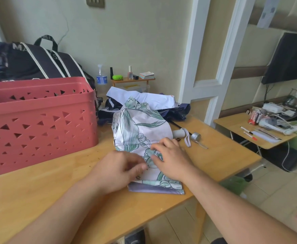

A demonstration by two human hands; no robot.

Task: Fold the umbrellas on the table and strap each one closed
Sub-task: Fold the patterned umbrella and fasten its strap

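A white umbrella with a green leaf print (140, 131) lies collapsed on the wooden table (56, 191), its canopy loose and its purple-edged hem toward me. My left hand (119, 171) has its fingers curled, pinching the fabric at the canopy's left edge. My right hand (170, 159) lies on the canopy with curled fingers gathering the cloth. The umbrella's white handle with a wrist strap (180, 134) sticks out to the right. Behind it lies a second umbrella, dark navy with a white panel (153, 101), unfolded and rumpled.
A large pink perforated basket (38, 120) stands at the table's left. A dark duffel bag (29, 62) sits behind it. A silver cap (196, 137) lies right of the handle. A small shelf with bottles (132, 79) stands at the wall. Another cluttered table (260, 131) is at right.
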